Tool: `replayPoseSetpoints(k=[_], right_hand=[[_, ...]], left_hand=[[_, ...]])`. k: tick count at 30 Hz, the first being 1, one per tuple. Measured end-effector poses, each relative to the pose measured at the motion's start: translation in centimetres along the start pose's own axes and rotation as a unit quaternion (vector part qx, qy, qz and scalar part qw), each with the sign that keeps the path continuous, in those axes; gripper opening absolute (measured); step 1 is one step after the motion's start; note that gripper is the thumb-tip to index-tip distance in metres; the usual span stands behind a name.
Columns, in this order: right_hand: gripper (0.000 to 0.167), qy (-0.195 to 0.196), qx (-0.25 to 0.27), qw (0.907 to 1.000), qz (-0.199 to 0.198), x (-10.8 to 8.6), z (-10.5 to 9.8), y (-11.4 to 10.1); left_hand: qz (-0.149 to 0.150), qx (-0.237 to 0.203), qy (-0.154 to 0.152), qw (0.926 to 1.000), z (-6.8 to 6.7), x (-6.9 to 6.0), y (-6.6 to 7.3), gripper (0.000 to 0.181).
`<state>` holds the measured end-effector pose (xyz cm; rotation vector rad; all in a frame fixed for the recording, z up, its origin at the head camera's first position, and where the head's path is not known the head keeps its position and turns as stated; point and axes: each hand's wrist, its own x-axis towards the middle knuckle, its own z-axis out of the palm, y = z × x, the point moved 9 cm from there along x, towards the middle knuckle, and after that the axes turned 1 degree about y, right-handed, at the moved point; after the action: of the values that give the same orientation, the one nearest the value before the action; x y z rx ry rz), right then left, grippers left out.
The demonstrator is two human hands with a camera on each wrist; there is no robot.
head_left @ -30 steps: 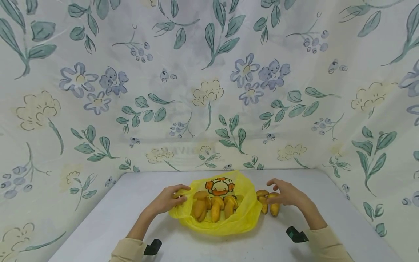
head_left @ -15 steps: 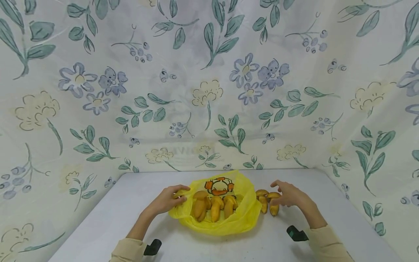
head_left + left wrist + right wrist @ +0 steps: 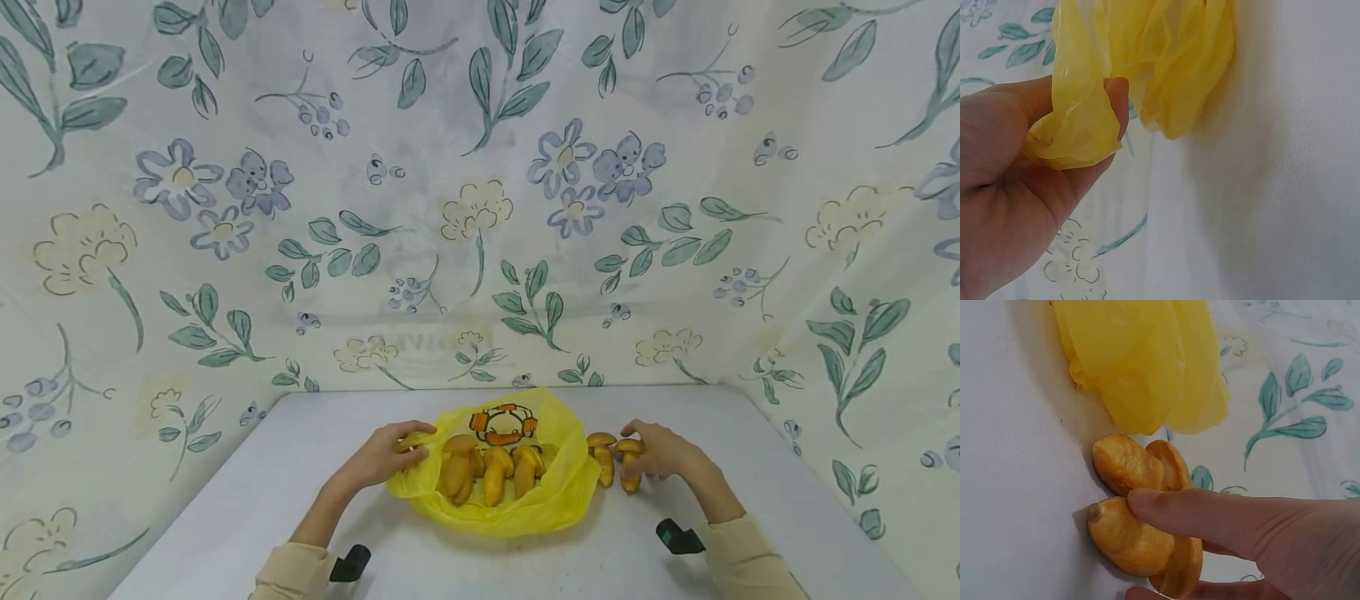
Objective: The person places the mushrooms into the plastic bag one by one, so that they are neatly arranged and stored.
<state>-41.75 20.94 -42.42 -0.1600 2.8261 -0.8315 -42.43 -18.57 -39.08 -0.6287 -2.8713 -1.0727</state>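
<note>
A yellow plastic bag [image 3: 517, 521] with an orange print lies spread on the table, its mouth facing the person. Inside it are several brown-yellow mushrooms [image 3: 495, 479]. My left hand [image 3: 384, 457] holds the bag's left edge; in the left wrist view a bunched loop of the film lies between thumb and fingers. Two more mushrooms stand side by side right of the bag. My right hand [image 3: 663, 452] has its thumb and fingers around the outer mushroom [image 3: 1129, 540], which still rests on the table. The inner mushroom [image 3: 1125, 464] is beside the thumb tip.
The white table [image 3: 450, 575] reaches back to a floral curtain [image 3: 480, 250] that also hangs at both sides. A black device [image 3: 351, 565] shows at the left wrist and another black device [image 3: 679, 537] at the right wrist.
My right hand has drawn slightly right and down, and its thumb and fingers have closed around the outer mushroom. The left hand and bag have stayed put.
</note>
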Motion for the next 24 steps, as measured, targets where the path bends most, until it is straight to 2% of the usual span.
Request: replayPoseSetpoints(k=[24], right_hand=[[0.064,-0.025,0.018,0.9989,0.036,0.0,0.4,1.1]], left_hand=[[-0.002,-0.001,-0.007,1.0,0.2,0.1,0.0,0.033]])
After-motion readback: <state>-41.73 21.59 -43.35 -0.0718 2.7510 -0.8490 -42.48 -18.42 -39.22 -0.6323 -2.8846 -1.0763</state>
